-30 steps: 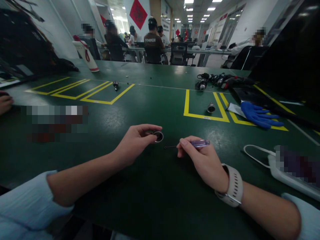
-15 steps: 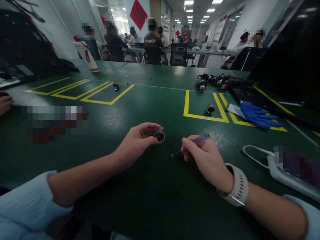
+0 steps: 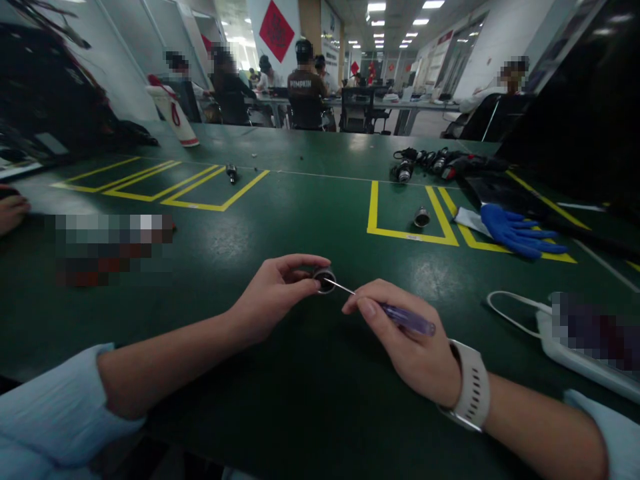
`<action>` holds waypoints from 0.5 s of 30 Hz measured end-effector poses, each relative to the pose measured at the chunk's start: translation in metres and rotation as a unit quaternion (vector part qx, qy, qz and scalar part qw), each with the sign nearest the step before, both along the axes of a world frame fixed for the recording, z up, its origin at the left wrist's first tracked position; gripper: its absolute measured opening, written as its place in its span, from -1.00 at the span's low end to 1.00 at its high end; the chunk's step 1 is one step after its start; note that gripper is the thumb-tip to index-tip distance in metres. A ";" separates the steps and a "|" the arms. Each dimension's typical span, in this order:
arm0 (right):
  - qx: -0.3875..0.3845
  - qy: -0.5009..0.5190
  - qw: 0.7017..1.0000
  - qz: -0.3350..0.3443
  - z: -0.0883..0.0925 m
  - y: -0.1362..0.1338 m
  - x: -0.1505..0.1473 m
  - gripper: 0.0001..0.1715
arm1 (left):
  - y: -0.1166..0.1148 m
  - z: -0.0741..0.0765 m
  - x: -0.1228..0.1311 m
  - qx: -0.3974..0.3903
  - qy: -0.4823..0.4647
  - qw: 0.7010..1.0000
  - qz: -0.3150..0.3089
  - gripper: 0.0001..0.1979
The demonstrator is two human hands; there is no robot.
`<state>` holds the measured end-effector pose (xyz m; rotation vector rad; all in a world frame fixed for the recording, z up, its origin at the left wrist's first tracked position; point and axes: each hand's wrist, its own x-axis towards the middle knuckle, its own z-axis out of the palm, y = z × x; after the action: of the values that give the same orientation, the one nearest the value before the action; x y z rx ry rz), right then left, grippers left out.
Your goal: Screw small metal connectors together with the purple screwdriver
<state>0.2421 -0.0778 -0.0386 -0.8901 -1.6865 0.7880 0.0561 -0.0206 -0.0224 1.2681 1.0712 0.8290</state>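
Between the thumb and fingers of my left hand is a small round metal cup-like part, its dark opening turned toward my right side. My right hand is closed around a screwdriver with a clear purple handle. The thin shaft points left, and its tip reaches into the opening of the metal part. Whatever sits inside the part is too dark to make out. Both hands are above the green table.
A similar metal cup lies within yellow tape at right, near a blue glove. Behind are black cables and connectors. A small dark metal part is at left. A white device lies right; another person's hand shows far left.
The screwdriver has swung round and its tip, earlier below and apart from the metal part, is now at its opening. My left hand has shifted slightly right and down.
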 end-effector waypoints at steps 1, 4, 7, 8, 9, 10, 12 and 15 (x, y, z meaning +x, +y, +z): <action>0.013 -0.006 1.000 0.000 0.000 -0.001 -0.001 -0.82 | 0.000 0.000 0.000 0.004 -0.003 1.000 -0.002 -0.71; 0.037 -0.023 0.999 0.004 -0.001 -0.001 -0.002 -0.83 | -0.001 -0.001 0.001 0.022 -0.004 1.000 -0.001 -0.70; 0.061 -0.042 0.997 0.007 -0.003 -0.001 -0.003 -0.83 | -0.002 -0.001 0.002 0.041 0.005 0.999 -0.001 -0.73; 0.069 -0.050 0.996 0.007 -0.003 -0.001 -0.003 -0.84 | -0.002 -0.001 0.002 0.046 0.009 0.999 -0.004 -0.74; 0.075 -0.057 0.996 0.006 -0.003 -0.001 -0.003 -0.84 | -0.002 0.000 0.003 0.051 0.014 0.999 -0.008 -0.75; 0.079 -0.065 0.995 0.006 -0.004 -0.001 -0.004 -0.84 | -0.003 0.000 0.003 0.057 0.018 0.998 -0.012 -0.75; 0.093 -0.080 0.992 0.010 -0.004 -0.002 -0.005 -0.85 | -0.004 0.001 0.004 0.075 0.029 0.997 -0.016 -0.76; 0.126 -0.102 0.987 0.012 -0.006 -0.001 -0.007 -0.88 | -0.006 0.002 0.005 0.107 0.046 0.993 -0.010 -0.80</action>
<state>0.2348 -0.0792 -0.0450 -0.7944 -1.9302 0.4970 0.0607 -0.0266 -0.0209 1.5066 1.0615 0.8946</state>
